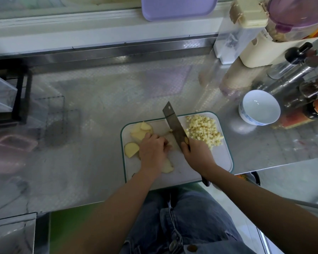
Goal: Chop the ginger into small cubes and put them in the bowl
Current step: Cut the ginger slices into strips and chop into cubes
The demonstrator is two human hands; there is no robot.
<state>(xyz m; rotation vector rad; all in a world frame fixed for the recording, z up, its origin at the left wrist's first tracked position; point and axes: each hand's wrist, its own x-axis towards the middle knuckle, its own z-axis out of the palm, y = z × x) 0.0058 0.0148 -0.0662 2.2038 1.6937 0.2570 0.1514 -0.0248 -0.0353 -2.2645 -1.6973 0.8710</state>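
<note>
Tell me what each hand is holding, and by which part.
Right hand grips the knife by its handle, up against the blade. Left hand holds ginger down on the board with curled fingertips.

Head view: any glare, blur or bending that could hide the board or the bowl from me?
Head view: wide-angle bending curves the counter edges. Head view: the steel throws hazy reflections, worst at left. Head view: the forearms near the lens are soft. Head view: the board, knife, ginger cubes and bowl are sharp and evenly lit, with no hard shadows.
</note>
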